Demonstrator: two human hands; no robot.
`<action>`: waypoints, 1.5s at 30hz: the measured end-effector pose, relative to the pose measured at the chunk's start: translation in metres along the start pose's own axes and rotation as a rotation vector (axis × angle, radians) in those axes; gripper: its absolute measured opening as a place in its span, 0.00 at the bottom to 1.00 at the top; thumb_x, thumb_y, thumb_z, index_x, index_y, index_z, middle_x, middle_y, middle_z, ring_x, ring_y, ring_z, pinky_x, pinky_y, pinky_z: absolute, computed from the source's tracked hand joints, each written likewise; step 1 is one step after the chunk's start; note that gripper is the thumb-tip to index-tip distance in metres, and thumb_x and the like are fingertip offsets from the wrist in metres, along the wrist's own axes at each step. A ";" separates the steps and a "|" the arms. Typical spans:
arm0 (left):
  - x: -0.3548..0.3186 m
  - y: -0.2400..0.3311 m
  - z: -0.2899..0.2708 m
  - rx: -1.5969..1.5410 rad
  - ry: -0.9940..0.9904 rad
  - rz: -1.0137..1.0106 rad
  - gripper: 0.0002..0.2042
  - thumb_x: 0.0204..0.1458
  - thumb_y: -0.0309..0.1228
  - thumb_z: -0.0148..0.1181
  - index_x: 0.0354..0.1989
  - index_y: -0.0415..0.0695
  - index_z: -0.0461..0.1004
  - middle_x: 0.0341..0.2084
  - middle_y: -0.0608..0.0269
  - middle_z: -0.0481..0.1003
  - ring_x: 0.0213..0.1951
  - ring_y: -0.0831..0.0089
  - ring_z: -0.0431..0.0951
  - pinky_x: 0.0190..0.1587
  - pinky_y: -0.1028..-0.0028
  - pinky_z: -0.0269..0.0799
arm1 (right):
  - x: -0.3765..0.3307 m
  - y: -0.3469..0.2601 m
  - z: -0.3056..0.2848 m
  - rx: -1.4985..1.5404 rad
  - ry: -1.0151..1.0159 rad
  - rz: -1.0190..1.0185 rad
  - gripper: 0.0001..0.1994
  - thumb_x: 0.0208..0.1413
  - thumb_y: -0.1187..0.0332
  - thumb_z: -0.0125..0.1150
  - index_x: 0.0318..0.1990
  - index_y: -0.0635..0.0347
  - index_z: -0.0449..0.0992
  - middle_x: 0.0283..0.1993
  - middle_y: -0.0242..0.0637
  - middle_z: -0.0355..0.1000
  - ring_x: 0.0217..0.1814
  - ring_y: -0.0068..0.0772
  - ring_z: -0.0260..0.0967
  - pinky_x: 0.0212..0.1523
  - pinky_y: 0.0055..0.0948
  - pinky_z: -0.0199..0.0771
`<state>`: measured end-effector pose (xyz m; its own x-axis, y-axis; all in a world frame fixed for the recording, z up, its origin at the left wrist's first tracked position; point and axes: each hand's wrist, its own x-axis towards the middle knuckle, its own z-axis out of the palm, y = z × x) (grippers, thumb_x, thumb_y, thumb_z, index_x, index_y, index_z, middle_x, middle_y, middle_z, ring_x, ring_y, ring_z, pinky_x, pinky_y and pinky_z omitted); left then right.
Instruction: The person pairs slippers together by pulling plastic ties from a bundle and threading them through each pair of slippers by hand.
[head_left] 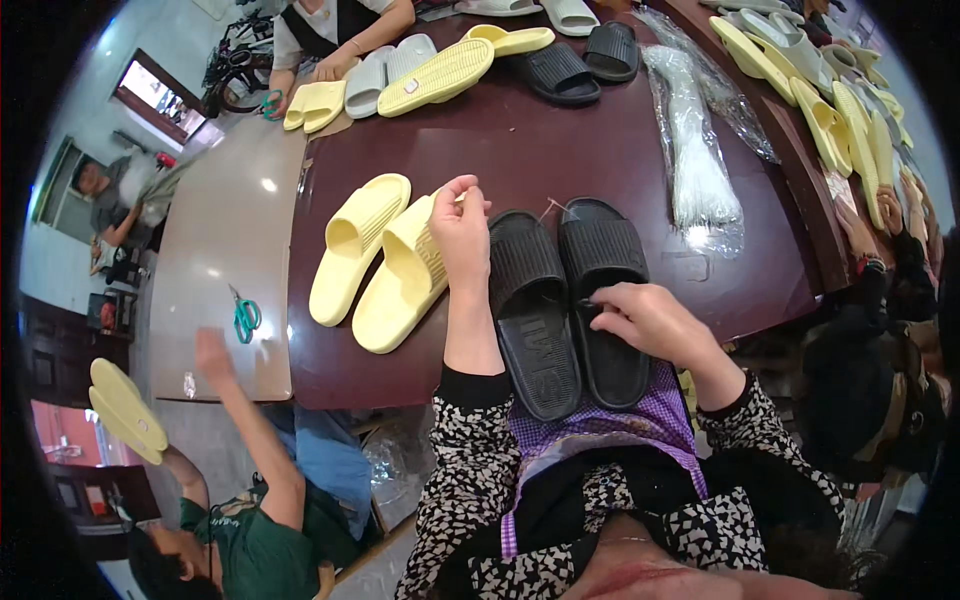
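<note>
A pair of black slide slippers lies side by side at the table's near edge, the left slipper and the right slipper, toes pointing away from me. A thin reddish strand shows between their toes. My left hand is raised beside the left black slipper with its fingertips pinched together; anything between them is too small to make out. Over the right black slipper, just behind its strap, my right hand has its thumb and fingers curled together, and what they hold is unclear. Yellow slippers rest left of my left hand.
Clear plastic bags of white strands lie at the right. More slippers line the far side, near another person's hands. Green-handled scissors lie on the left table. At lower left, a co-worker holds a yellow slipper pair.
</note>
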<state>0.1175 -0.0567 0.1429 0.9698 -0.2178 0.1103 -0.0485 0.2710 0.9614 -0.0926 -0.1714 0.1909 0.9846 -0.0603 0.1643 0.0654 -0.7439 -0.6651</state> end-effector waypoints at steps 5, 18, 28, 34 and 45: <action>-0.004 0.009 0.001 0.007 0.044 0.105 0.06 0.53 0.23 0.51 0.38 0.38 0.72 0.28 0.67 0.73 0.25 0.84 0.69 0.27 0.85 0.65 | 0.013 0.001 0.026 -0.160 0.025 0.203 0.17 0.45 0.60 0.65 0.25 0.70 0.72 0.24 0.47 0.71 0.29 0.48 0.71 0.30 0.38 0.70; 0.002 0.023 0.001 -0.008 0.187 0.297 0.07 0.53 0.22 0.49 0.37 0.37 0.72 0.27 0.63 0.75 0.22 0.82 0.67 0.27 0.83 0.65 | 0.035 0.031 -0.026 -0.397 0.311 0.250 0.15 0.46 0.61 0.54 0.22 0.68 0.72 0.21 0.53 0.70 0.26 0.53 0.71 0.30 0.45 0.72; 0.001 -0.005 -0.012 0.033 0.131 0.217 0.08 0.53 0.25 0.51 0.39 0.40 0.73 0.29 0.64 0.75 0.26 0.81 0.68 0.27 0.81 0.65 | 0.028 0.133 -0.365 -1.527 0.478 -0.125 0.14 0.53 0.61 0.51 0.41 0.59 0.75 0.37 0.47 0.73 0.39 0.49 0.71 0.40 0.39 0.70; -0.007 -0.009 -0.034 0.160 0.083 0.429 0.07 0.53 0.21 0.49 0.38 0.39 0.72 0.31 0.64 0.73 0.32 0.80 0.71 0.34 0.81 0.68 | 0.022 0.149 -0.344 -0.588 0.778 0.240 0.15 0.58 0.60 0.51 0.43 0.61 0.75 0.31 0.38 0.74 0.30 0.26 0.70 0.34 0.26 0.69; 0.040 -0.020 -0.182 1.190 0.114 0.341 0.15 0.46 0.29 0.55 0.43 0.37 0.71 0.42 0.49 0.70 0.48 0.53 0.67 0.51 0.59 0.63 | -0.034 0.142 -0.045 0.381 0.597 0.326 0.08 0.57 0.72 0.51 0.39 0.65 0.75 0.31 0.32 0.73 0.26 0.15 0.66 0.26 0.16 0.65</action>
<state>0.2010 0.0993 0.0819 0.8772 -0.2047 0.4342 -0.4313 -0.7334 0.5255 -0.1243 -0.3048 0.1231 0.7164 -0.6654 0.2100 -0.0546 -0.3535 -0.9338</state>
